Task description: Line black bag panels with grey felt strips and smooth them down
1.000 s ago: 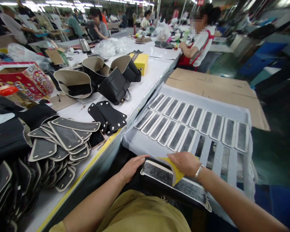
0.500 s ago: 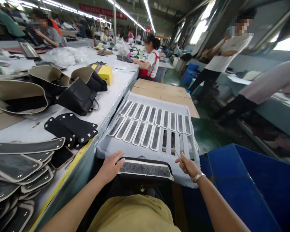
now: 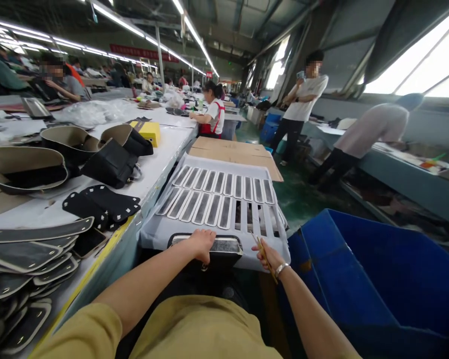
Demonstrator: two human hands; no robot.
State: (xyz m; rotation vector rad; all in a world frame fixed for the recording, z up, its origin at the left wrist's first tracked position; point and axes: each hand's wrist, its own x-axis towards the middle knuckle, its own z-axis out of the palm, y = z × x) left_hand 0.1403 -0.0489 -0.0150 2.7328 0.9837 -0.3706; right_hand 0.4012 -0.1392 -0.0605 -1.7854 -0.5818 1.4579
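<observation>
My left hand [image 3: 203,244] grips the near edge of a black bag [image 3: 226,259] in front of my body, fingers over its top and thumb on the near side. A long grey strip with a pale border [image 3: 227,244] lies along the bag's top; my hand covers part of it. In my right hand [image 3: 270,257], just right of the bag, is a thin yellowish pointed tool [image 3: 261,245], its tip up and its end past my palm; I cannot tell its exact kind. Two rows of grey, white-edged strips [image 3: 200,208] lie on a cloth-covered board [image 3: 153,237] beyond.
On the left table are open black bags [image 3: 26,169], black panels with white tabs [image 3: 107,204], a pile of edged panels [image 3: 30,264] and a yellow box [image 3: 149,133]. Cardboard [image 3: 228,149] lies past the board. A blue bin [image 3: 322,259] stands right. Co-workers are farther off.
My left hand has moved from the bag's left end onto the middle of its top edge. The bag sits closer to the board. My right hand still holds the tool; the head view has shifted.
</observation>
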